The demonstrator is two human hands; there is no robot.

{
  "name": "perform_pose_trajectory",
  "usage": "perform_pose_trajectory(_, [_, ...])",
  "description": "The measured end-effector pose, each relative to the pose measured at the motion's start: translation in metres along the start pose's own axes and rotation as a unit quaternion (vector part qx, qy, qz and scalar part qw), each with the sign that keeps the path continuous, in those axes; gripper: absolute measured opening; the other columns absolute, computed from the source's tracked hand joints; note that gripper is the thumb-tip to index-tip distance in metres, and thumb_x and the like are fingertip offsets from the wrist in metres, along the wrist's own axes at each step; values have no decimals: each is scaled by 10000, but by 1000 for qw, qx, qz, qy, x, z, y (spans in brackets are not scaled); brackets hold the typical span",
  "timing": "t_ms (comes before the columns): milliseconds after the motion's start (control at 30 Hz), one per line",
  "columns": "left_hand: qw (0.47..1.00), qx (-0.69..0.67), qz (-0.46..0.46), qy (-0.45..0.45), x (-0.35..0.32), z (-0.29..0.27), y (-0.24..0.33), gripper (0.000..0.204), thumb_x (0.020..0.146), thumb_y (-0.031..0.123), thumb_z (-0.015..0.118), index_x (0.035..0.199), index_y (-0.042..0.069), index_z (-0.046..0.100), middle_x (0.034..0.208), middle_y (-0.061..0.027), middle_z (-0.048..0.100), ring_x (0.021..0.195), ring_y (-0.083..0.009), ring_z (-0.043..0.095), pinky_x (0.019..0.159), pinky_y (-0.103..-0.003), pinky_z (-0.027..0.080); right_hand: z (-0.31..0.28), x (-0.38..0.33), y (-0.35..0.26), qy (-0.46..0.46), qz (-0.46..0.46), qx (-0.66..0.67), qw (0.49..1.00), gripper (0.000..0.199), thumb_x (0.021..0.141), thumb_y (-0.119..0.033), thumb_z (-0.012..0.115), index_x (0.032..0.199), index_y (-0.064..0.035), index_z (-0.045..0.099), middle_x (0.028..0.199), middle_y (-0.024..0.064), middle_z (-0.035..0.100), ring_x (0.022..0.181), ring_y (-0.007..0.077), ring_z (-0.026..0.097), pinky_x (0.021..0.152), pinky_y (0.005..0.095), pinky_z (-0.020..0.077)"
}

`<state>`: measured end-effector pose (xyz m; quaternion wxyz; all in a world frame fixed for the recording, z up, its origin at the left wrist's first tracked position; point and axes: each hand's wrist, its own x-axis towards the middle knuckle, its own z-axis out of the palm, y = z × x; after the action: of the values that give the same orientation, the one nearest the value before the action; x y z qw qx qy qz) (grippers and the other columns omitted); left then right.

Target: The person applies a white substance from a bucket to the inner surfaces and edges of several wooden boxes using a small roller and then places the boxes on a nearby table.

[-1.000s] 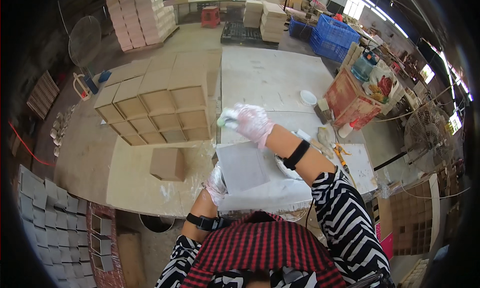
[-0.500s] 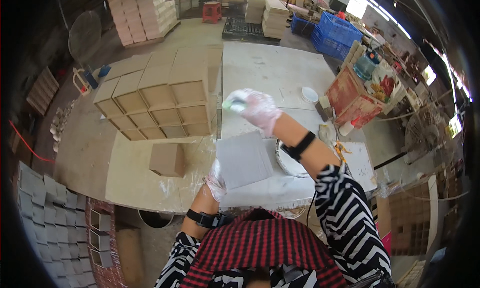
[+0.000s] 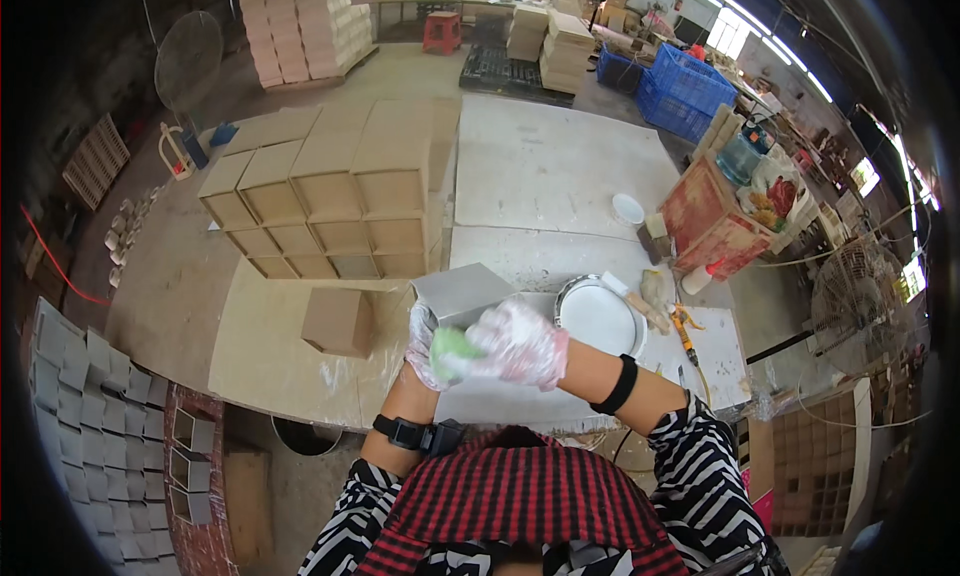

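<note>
My left hand [image 3: 421, 346], in a whitened glove, grips the left side of a grey-coated box [image 3: 463, 288] that is tilted on the white work surface. My right hand [image 3: 520, 346], also in a paint-smeared glove, is closed on a light green sponge [image 3: 455, 356]. The sponge is somewhat blurred and sits close to the left hand, in front of the box. Hands and sponge hide the box's near side; whether the sponge touches it I cannot tell. To the right stands a round tub of white paint [image 3: 600, 321] with a brush [image 3: 626, 298] across its rim.
Raw brown boxes [image 3: 335, 191] are stacked at the left, with a single box [image 3: 338, 322] in front. A caulking gun [image 3: 686, 328], a white bowl [image 3: 628, 209] and a red-capped bottle [image 3: 700, 276] lie to the right. Grey boxes [image 3: 95, 446] fill the lower left floor.
My right hand has swept down and toward me with the sponge, from above the box to its near side. The box has been tilted, and the paint tub and brush are now uncovered.
</note>
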<state>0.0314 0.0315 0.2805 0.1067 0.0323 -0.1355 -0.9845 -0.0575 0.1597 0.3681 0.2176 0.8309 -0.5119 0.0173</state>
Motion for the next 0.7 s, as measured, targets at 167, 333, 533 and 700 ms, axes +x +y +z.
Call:
perform_pose_trajectory(167, [981, -4, 116, -154, 20, -75, -14, 432, 928, 406, 353, 1189, 93, 498, 1153, -105, 550, 1020, -232, 556, 886, -381, 467, 7, 29, 2, 90, 33, -35, 995, 469, 626, -221, 570, 1094, -238, 543, 741, 9, 493, 665, 183, 525, 521, 326, 429])
perform_pose_trajectory(333, [994, 24, 62, 92, 11, 5, -15, 429, 934, 438, 363, 1203, 130, 491, 1167, -72, 553, 1050, -237, 543, 912, -396, 445, -9, 34, 58, -9, 280, 82, 957, 413, 683, -178, 576, 1093, -231, 557, 988, 41, 540, 839, 190, 544, 601, 314, 465])
perform_pose_trajectory(533, [994, 66, 37, -82, 3, -40, -3, 372, 938, 359, 386, 1187, 108, 503, 1114, -78, 581, 968, -230, 587, 850, -365, 485, 1, 18, 16, 53, 43, 192, 979, 282, 751, -181, 577, 1030, -188, 608, 1007, -15, 605, 875, 203, 567, 730, 337, 492])
perform_pose_trajectory(700, [996, 83, -10, 24, -5, -36, -26, 349, 932, 310, 407, 1174, 79, 507, 1087, -91, 589, 932, -225, 600, 821, -353, 499, 35, 19, 46, 105, 17, -1, 994, 304, 751, -166, 551, 1042, -233, 607, 1111, -35, 560, 930, 213, 562, 776, 342, 482])
